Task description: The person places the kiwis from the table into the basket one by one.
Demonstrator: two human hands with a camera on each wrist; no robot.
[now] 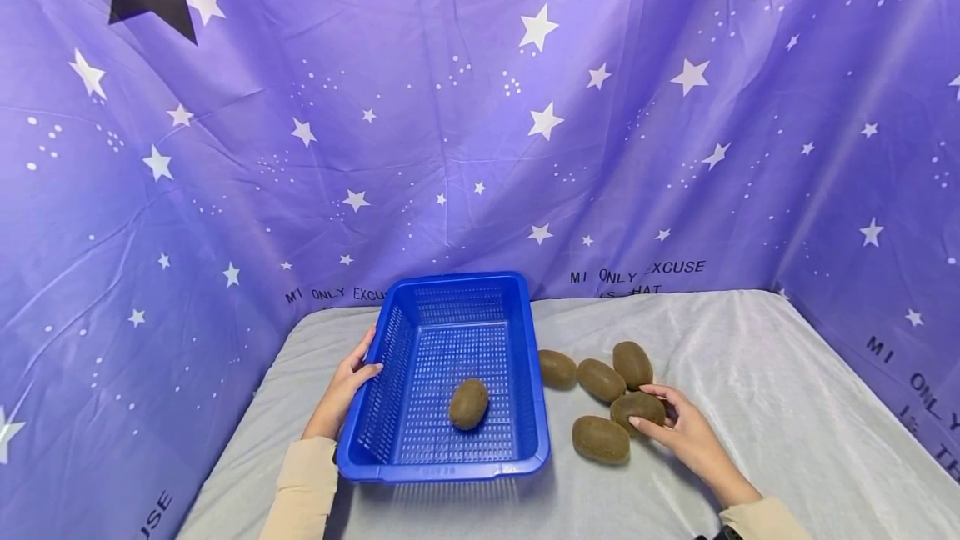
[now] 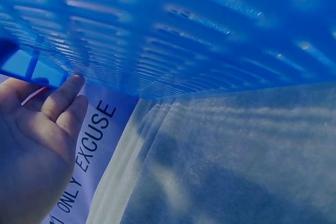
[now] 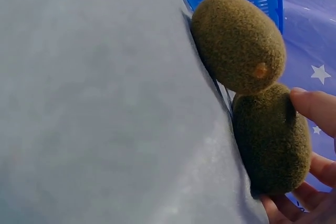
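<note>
The left hand [image 1: 347, 390] has its grip closed on the rim of a blue basket [image 1: 442, 472], and a single kiwi [image 1: 468, 404] lies inside. Rightward on the grey-covered table [image 1: 750, 357] sit five more kiwis [image 1: 601, 380], brown, fuzzy, oval; the right hand [image 1: 688, 436], its grip parted fruit-wide, has one kiwi [image 1: 636, 412] between thumb and fingers.

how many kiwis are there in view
6 brown oval kiwis: one inside the blue plastic basket, one gripped by the right hand, four near it on the grey cloth, the leftmost beside the basket.
</note>
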